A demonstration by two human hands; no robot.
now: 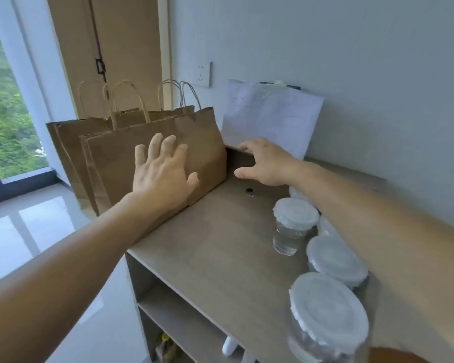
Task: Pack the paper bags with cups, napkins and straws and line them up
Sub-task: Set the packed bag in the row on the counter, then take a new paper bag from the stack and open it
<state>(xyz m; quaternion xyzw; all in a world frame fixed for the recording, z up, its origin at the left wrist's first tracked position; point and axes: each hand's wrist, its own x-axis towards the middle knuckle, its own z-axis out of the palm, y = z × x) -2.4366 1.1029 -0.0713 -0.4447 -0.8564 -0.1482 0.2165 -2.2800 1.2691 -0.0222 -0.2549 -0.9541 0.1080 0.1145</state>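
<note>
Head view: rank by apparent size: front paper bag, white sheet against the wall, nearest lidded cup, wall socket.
1. front paper bag
2. white sheet
3. nearest lidded cup, though closeness to the camera inflates it, so its place below the sheet is unsure
4. wall socket

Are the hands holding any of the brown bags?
No grip on anything. The left hand lies open and flat against the side of the front paper bag. The right hand is open beside that bag, empty.

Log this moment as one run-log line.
left hand: open, flat against nearest paper bag | right hand: open, beside bag's end | lidded cups: unpacked on counter
</note>
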